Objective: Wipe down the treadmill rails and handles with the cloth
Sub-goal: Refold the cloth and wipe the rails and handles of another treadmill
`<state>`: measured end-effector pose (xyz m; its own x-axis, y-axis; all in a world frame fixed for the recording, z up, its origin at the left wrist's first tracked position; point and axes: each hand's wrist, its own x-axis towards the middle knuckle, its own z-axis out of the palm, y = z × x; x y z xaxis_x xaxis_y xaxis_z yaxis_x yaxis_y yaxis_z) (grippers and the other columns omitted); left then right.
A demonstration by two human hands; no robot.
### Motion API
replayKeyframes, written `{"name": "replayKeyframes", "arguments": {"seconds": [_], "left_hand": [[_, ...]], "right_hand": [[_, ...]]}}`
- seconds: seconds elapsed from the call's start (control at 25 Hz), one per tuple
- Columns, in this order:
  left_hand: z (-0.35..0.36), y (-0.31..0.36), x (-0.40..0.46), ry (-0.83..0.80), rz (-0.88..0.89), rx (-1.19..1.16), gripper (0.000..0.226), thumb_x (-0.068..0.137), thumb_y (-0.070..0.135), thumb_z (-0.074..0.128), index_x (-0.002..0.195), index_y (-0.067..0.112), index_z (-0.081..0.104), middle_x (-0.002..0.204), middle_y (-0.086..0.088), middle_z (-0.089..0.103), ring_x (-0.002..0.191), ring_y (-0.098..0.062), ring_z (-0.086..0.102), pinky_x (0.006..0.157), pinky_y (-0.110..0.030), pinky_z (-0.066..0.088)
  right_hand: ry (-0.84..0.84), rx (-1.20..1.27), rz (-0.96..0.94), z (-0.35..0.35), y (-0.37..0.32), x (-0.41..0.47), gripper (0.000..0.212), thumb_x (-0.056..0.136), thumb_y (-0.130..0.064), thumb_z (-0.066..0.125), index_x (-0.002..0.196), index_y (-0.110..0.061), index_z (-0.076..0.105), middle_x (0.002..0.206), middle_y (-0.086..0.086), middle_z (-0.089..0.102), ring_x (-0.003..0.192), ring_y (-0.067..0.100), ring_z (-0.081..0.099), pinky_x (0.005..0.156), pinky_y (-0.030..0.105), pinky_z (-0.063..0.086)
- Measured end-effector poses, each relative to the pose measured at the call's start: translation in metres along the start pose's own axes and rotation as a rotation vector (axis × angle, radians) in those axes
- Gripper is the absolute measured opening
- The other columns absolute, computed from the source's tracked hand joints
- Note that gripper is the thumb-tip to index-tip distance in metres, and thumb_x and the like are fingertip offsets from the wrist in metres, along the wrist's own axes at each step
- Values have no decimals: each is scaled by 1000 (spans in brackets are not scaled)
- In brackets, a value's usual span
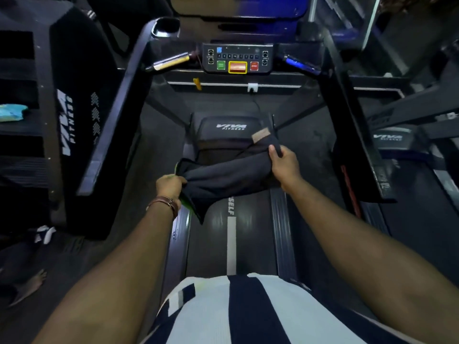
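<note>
- Two bare forearms reach out over a striped shirt (236, 311), knit in broad navy and pale bands, so the person stands on the deck facing the console.
- Underfoot, the running belt (216, 244) is a matte dark rubber with a white centre stripe, flanked by ribbed side strips.
- At mid-reach, the left hand (170, 186), a brown band at its wrist, is closed tight on the near corner of the cloth (223, 178).
- Opposite it, the right hand (283, 163) pinches the far edge, thumb on top and fingers curled under.
- Stretched between both hands above the belt, the cloth is dark, soft and limp, one corner drooping, with a tan label at its far end; I judge it is being spread or refolded for a clean face, and no rail is touched yet.
- Beyond it sits the moulded motor cover (223, 130), smooth plastic with a printed logo.
- On either side, the left rail (114, 120) and right rail (352, 120) slope up as flat, hard dark bars, within easy reach.
- Farthest, two short glossy handles (171, 62) flank the console (237, 58) with its green, orange and red buttons.
</note>
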<state>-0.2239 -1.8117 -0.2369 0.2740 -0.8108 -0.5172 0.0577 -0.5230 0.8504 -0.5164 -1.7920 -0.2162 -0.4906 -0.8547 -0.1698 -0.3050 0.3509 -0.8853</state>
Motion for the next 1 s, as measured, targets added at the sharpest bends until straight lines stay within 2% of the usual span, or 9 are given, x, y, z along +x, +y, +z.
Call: {"name": "replayKeyframes", "arguments": {"seconds": [0.08, 0.16, 0.28, 0.36, 0.48, 0.64, 0.76, 0.88, 1.0], "left_hand": [[13, 13, 10, 10, 35, -41, 33, 72, -8, 69, 97, 11, 58, 90, -10, 58, 86, -22, 56, 61, -24, 49], [21, 22, 25, -195, 59, -89, 65, 68, -13, 74, 116, 24, 48, 104, -8, 63, 90, -23, 63, 72, -34, 56], [29, 37, 64, -569, 387, 457, 99, 46, -14, 83, 127, 34, 54, 124, -9, 60, 114, -30, 59, 87, -39, 54], [40, 52, 81, -549, 563, 879, 88, 47, 1, 91, 126, 24, 60, 119, -12, 54, 118, -31, 51, 99, -31, 45], [61, 74, 89, -460, 718, 1187, 67, 51, 33, 95, 106, 9, 64, 113, -10, 55, 108, -31, 51, 88, -40, 49], [96, 99, 103, -559, 1313, 1503, 34, 78, 35, 59, 81, 4, 72, 114, -18, 55, 107, -36, 46, 80, -47, 47], [122, 101, 91, -879, 1234, 1598, 58, 93, 53, 48, 139, 18, 41, 134, -12, 50, 120, -36, 51, 99, -43, 42], [155, 97, 94, -934, 1218, 1806, 48, 92, 41, 51, 136, 26, 40, 131, -14, 42, 113, -41, 52, 90, -42, 46], [182, 102, 94, -888, 990, 1594, 42, 86, 20, 54, 128, 14, 49, 127, -21, 52, 108, -42, 57, 88, -41, 47]], "right_hand": [[-49, 176, 168, -14, -7, 5, 64, 76, -42, 80, 127, -18, 50, 112, 4, 63, 103, 22, 65, 89, 41, 56], [-198, 309, 242, -29, -4, 17, 92, 64, -1, 88, 136, -34, 41, 111, 1, 58, 98, 17, 63, 82, 38, 59], [-120, 242, 97, -47, 2, 35, 64, 64, 17, 78, 118, -15, 66, 105, 13, 67, 90, 20, 64, 93, 46, 56], [-36, 84, 13, -52, -1, 46, 46, 69, 16, 77, 108, -7, 72, 104, 10, 71, 93, 17, 65, 101, 46, 52], [-63, -113, -27, -53, -11, 60, 62, 64, 16, 78, 119, -12, 71, 112, 4, 71, 105, 13, 65, 100, 32, 52], [126, -258, -45, -50, -20, 81, 47, 72, 13, 74, 115, -7, 73, 108, 0, 70, 105, 9, 63, 83, 7, 43], [257, -348, -100, -51, -17, 95, 26, 74, 2, 77, 99, -8, 78, 103, 9, 73, 102, 21, 67, 81, 15, 44], [460, -440, -52, -48, -9, 93, 16, 78, -20, 80, 94, -16, 79, 120, 0, 61, 111, 19, 54, 95, 25, 37], [671, -391, -118, -31, -4, 66, 15, 76, -22, 77, 91, -19, 77, 114, -7, 71, 120, 20, 56, 103, 45, 39]]}}
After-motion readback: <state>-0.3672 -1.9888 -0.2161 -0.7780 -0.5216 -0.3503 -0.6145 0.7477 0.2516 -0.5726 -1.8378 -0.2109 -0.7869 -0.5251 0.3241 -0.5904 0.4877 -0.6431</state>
